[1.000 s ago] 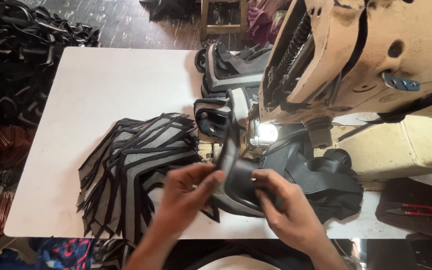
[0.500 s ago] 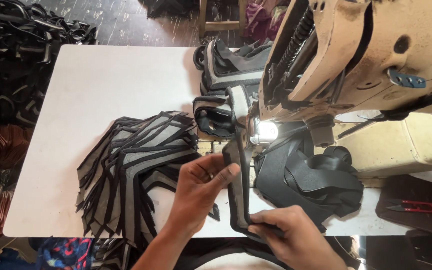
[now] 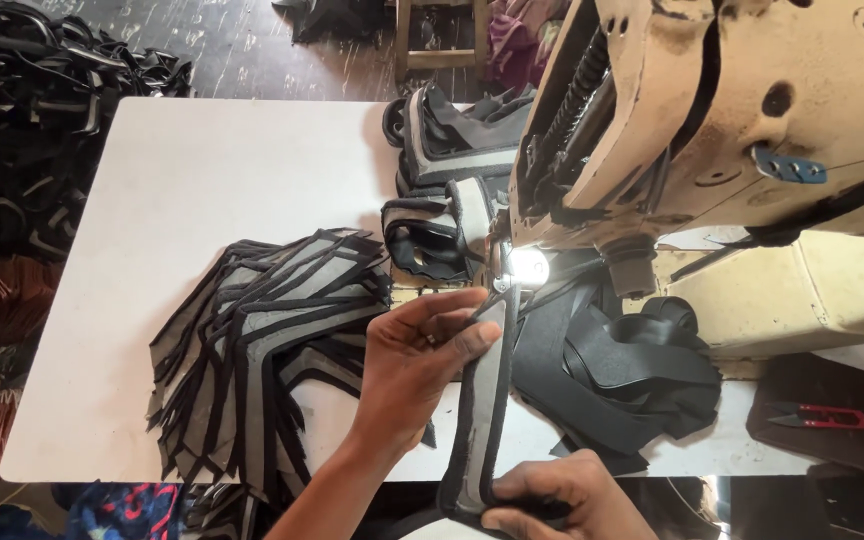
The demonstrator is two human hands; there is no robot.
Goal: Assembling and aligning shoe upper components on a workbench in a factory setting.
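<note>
Grey strip, black-edged, long and narrow: I see it standing nearly upright in the lower centre of the frame, its top end just under the lit lamp of the sewing machine, its bottom end at the lower edge of the frame.

Left hand: grasping the strip's upper part, fingers laid across its top from the left side, thumb behind it as far as I can tell.

Right hand: clenched on the strip's bottom end, at the lower edge of the frame, directly below the left hand.

Pile of grey and black cut pieces: fanned out on the white desk, left of the left hand, just beside it.

Heap of black material: on the desk, right of the strip, under the machine head.

Stitched grey and black pieces: upper centre, behind the lamp.

Red-handled thread snips: lower right, on a dark surface, well apart from both hands.

Black straps: heaped at upper left, off the desk.
</note>
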